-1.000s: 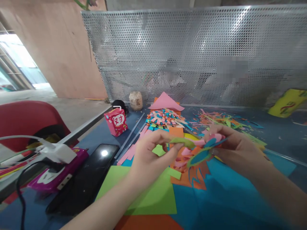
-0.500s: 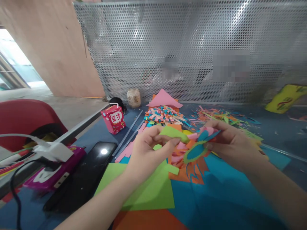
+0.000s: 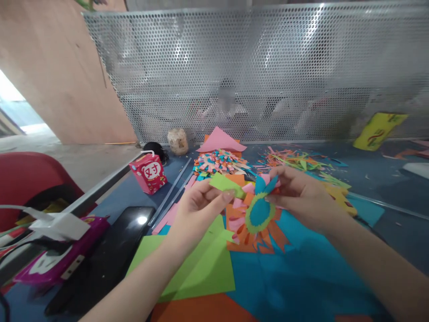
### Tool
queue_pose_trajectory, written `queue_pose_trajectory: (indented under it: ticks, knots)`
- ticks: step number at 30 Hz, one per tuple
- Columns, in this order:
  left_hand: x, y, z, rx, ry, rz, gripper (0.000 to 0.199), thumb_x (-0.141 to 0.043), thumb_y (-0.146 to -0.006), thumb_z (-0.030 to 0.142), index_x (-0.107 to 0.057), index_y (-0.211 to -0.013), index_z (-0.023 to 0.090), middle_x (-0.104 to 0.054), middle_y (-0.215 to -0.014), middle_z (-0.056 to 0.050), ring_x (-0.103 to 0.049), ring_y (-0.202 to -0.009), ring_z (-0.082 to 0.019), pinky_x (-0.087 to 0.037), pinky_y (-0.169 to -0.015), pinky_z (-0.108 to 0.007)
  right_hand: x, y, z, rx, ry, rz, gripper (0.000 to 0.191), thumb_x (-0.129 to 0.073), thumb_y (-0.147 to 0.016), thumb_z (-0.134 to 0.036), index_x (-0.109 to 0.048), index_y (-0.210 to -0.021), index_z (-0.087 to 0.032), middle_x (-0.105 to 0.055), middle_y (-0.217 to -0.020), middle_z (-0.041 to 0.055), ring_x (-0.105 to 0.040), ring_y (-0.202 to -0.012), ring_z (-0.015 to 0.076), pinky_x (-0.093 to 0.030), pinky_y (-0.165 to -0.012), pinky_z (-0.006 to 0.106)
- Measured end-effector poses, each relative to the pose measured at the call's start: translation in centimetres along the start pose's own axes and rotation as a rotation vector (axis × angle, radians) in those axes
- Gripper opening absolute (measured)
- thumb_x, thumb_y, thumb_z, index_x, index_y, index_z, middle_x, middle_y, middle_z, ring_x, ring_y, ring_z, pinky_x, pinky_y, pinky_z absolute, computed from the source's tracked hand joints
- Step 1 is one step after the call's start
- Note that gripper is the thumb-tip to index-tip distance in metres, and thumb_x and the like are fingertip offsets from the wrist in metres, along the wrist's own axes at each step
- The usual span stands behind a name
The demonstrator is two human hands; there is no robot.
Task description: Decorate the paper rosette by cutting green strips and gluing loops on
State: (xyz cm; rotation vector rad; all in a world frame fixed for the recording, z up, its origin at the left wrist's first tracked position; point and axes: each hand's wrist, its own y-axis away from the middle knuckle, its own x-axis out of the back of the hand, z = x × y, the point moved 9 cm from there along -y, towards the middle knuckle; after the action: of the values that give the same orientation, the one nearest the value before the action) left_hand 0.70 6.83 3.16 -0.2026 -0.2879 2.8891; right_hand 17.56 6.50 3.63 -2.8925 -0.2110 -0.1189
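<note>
My left hand (image 3: 204, 205) is closed, pinching a green paper strip (image 3: 226, 184) between thumb and fingers. Opposite it, my right hand (image 3: 298, 194) grips the upper edge of a paper flower (image 3: 261, 212). This flower has a blue oval centre, a jagged green ring, pink and orange looped petals and two blue pieces at its top. The green strip reaches close to the flower's left side; whether they touch I cannot tell. Below my hands lie a green paper sheet (image 3: 201, 268), blue paper (image 3: 295, 268) and an orange sheet (image 3: 204, 308).
Behind the hands are a pile of colourful paper pieces (image 3: 219, 162) and a heap of thin scraps (image 3: 291, 158). At left stand a red drink carton (image 3: 149, 173), a black phone (image 3: 110, 250) and a purple power strip (image 3: 60, 259). A perforated metal panel (image 3: 208, 58) edges the table.
The flower has turned so its blue centre faces me more fully. My view has shifted slightly to the right. Both hands keep their holds.
</note>
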Motion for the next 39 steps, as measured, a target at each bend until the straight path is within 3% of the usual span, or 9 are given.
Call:
queue_pose_trajectory:
  ticks: [5,13,26,30,33,36,39]
  knots:
    - [-0.6,-0.1,-0.2,0.058,0.042,-0.018,0.021,-0.073,-0.056,0.025,-0.055,-0.063,0.016,-0.067,-0.066,-0.001,-0.062,-0.06,-0.012,-0.048,-0.057,-0.02,0.2,0.1,-0.2,0.005,0.065,0.044,0.03,-0.068,-0.061,-0.023,-0.049,-0.084,-0.023,-0.059,-0.08,-0.0013,-0.058,-0.072,0.0123,-0.049,-0.064,0.025]
    - [0.2,-0.5,-1.0,0.113,0.028,0.091,0.025,-0.074,-0.055,0.021,-0.051,-0.061,0.015,-0.065,-0.061,0.001,-0.06,-0.056,-0.009,-0.045,-0.054,-0.018,0.3,0.5,-1.2,0.117,0.221,0.14,0.025,-0.064,-0.066,-0.022,-0.047,-0.084,-0.023,-0.056,-0.077,-0.0009,-0.056,-0.072,0.0132,-0.048,-0.062,0.025]
    - [0.2,-1.1,-1.7,0.114,-0.003,0.079,0.032,-0.074,-0.055,0.021,-0.043,-0.061,0.016,-0.063,-0.057,0.004,-0.057,-0.053,-0.006,-0.041,-0.05,-0.015,-1.2,1.2,-1.6,0.114,0.152,0.063,0.032,-0.059,-0.069,-0.02,-0.042,-0.095,-0.023,-0.057,-0.096,0.0037,-0.057,-0.087,0.0161,-0.049,-0.071,0.028]
    - [0.0,-0.9,-1.6,0.126,-0.024,0.077,0.034,-0.075,-0.052,0.021,-0.042,-0.062,0.016,-0.062,-0.058,0.004,-0.057,-0.052,-0.007,-0.042,-0.048,-0.015,-1.1,1.5,-2.5,0.207,0.235,0.103,0.035,-0.062,-0.069,-0.025,-0.046,-0.1,-0.023,-0.054,-0.106,0.0052,-0.053,-0.099,0.0187,-0.046,-0.081,0.032]
    - [-0.5,-0.6,-1.3,0.107,-0.04,0.068,0.036,-0.074,-0.053,0.022,-0.039,-0.059,0.016,-0.061,-0.057,0.004,-0.058,-0.052,-0.008,-0.043,-0.046,-0.016,-1.3,1.6,-3.2,0.271,0.278,0.137,0.039,-0.065,-0.066,-0.025,-0.048,-0.102,-0.024,-0.055,-0.105,0.0044,-0.053,-0.101,0.0183,-0.045,-0.084,0.031]
    - [-1.3,-0.4,-0.7,0.059,-0.096,0.037,0.031,-0.072,-0.057,0.024,-0.042,-0.061,0.017,-0.061,-0.06,0.003,-0.06,-0.055,-0.012,-0.047,-0.048,-0.021,-1.3,1.8,-3.9,0.288,0.343,0.194,0.032,-0.065,-0.067,-0.022,-0.052,-0.096,-0.023,-0.06,-0.098,0.0031,-0.058,-0.09,0.0165,-0.048,-0.075,0.027]
    - [-1.8,0.1,1.6,-0.148,-0.239,-0.01,0.018,-0.066,-0.065,0.023,-0.053,-0.075,0.016,-0.064,-0.071,-0.002,-0.061,-0.061,-0.015,-0.05,-0.053,-0.026,-0.9,2.9,-5.7,0.434,0.437,0.282,0.025,-0.061,-0.071,-0.018,-0.052,-0.094,-0.022,-0.062,-0.091,0.0017,-0.059,-0.082,0.0149,-0.049,-0.07,0.027]
